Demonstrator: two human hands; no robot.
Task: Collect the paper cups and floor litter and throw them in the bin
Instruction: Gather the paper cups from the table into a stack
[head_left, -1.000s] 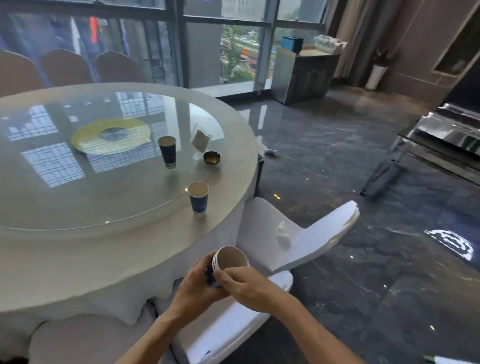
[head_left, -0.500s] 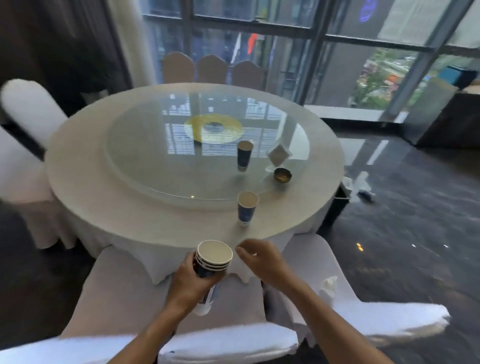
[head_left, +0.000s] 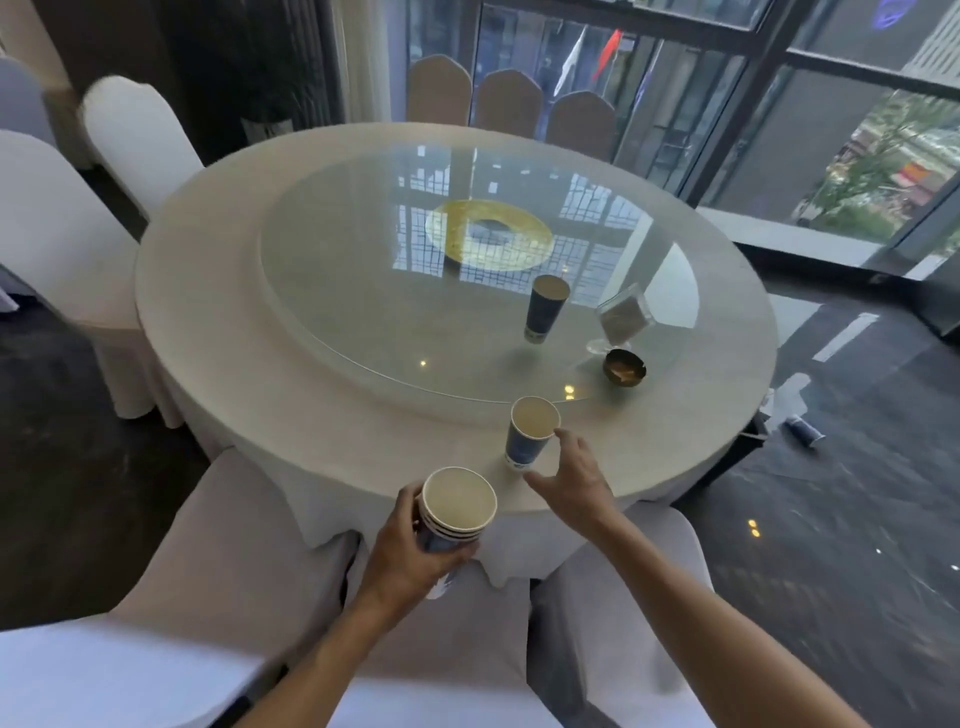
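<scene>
Head view: our left hand (head_left: 410, 551) grips the cup stack (head_left: 457, 512); our right hand (head_left: 574, 475), spread and empty, is nearer the upright near cup (head_left: 531, 434) — just left of its fingers.

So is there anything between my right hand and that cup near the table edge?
Nothing visible. The right hand is open right beside the near cup, with only bare table around it. The left hand holds the cup stack off to the side.

left hand (head_left: 410, 553) lower centre, fingers curled in a closed grip; right hand (head_left: 576, 475) just right, fingers spread, forearm extended
</scene>
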